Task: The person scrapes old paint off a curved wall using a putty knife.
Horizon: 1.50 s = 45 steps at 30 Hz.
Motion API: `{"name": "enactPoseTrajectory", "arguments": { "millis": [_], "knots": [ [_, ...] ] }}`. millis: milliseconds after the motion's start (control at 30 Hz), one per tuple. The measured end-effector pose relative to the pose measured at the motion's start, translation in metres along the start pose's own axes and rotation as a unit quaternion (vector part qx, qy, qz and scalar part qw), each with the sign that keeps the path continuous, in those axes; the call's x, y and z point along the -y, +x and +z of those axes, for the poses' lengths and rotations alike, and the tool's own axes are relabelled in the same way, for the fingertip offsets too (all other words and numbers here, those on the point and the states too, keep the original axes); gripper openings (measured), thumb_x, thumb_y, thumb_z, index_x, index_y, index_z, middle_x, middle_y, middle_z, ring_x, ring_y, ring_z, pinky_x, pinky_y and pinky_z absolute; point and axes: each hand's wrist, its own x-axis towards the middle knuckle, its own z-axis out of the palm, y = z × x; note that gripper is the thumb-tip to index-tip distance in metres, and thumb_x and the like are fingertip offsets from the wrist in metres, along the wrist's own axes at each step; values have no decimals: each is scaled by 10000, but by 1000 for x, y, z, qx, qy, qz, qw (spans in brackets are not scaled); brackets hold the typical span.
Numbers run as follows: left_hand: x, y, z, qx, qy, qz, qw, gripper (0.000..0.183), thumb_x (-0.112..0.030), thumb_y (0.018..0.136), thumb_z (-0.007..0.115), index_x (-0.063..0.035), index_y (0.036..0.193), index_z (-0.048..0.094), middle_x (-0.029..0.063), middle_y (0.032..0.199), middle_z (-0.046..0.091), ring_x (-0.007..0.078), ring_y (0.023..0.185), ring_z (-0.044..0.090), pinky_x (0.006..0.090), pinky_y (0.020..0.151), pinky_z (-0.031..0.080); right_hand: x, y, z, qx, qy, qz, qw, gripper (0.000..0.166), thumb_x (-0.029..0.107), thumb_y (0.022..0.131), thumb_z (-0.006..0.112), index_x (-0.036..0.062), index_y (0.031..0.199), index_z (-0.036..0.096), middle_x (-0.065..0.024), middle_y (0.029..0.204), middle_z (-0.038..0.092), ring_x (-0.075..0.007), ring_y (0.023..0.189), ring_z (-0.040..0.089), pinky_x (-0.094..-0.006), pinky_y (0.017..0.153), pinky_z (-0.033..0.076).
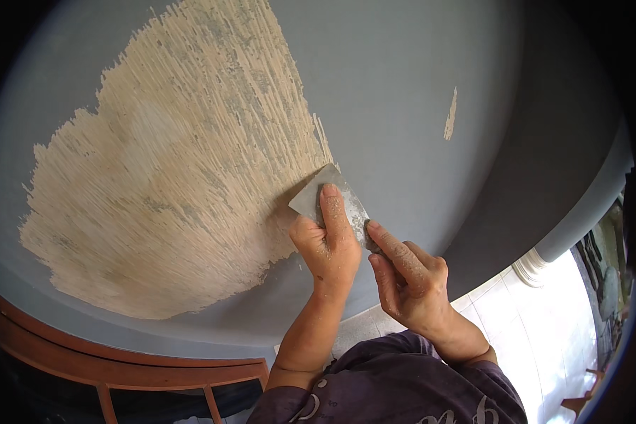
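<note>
A flat metal scraper [310,200] lies with its blade against the wall, at the right edge of a rough beige patch [191,159] where the grey-blue paint is off. My left hand [328,238] is closed on the blade from below, its thumb laid along the face. Pale dust coats the blade's right side and my fingers. My right hand [416,275] holds the tool's dark lower right end [371,238], index finger extended over it. My hands hide part of the tool.
Grey-blue painted wall [392,106] surrounds the patch, with a small bare streak [450,114] at right. A brown wooden window frame [138,371] runs along the lower left. White floor tiles [530,323], a column base [531,267] and stones [608,291] show at right.
</note>
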Motion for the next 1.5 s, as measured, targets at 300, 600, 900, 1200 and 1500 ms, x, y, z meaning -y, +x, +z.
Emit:
{"name": "enactPoseTrajectory", "arguments": {
  "millis": [300, 600, 900, 1200, 1500],
  "knots": [
    [-6, 14, 3, 2, 13, 20, 1000, 406, -163, 936, 499, 36, 582, 522, -35, 502, 493, 19, 483, 411, 228, 400, 271, -1, 14, 8, -31, 5, -25, 999, 412, 25, 754, 680, 24, 1155, 585, -58, 545, 512, -158, 387, 466, -300, 354, 388],
    [-23, 32, 9, -1, -9, 40, 999, 395, -159, 935, 494, 37, 593, 520, -20, 504, 491, 29, 483, 397, 237, 403, 277, 7, 35, -5, -51, 33, -53, 997, 398, 36, 764, 673, 19, 1151, 582, -68, 553, 526, -178, 386, 474, -306, 365, 400],
    [-3, 5, -2, 5, -77, -55, 996, 484, -193, 943, 500, -23, 498, 414, -69, 468, 392, 11, 492, 317, 223, 417, 212, 9, 6, -1, -16, -59, -46, 997, 431, 69, 760, 694, 27, 1172, 573, -41, 547, 497, -141, 372, 452, -293, 315, 350],
    [-10, 21, -2, -4, -40, -15, 999, 489, -203, 944, 498, 6, 507, 433, -59, 461, 397, 17, 485, 325, 239, 408, 225, 8, 14, 11, -40, -53, -69, 995, 463, 62, 753, 697, 19, 1192, 557, -28, 547, 484, -130, 368, 433, -286, 318, 350],
    [-20, 26, -2, 23, -39, 15, 999, 412, -186, 947, 484, 22, 592, 499, -44, 522, 472, 20, 487, 377, 224, 414, 272, 14, 24, 1, -40, -27, -54, 997, 455, 47, 748, 694, 32, 1184, 565, -34, 545, 485, -141, 360, 430, -295, 324, 348]
  ]
}}
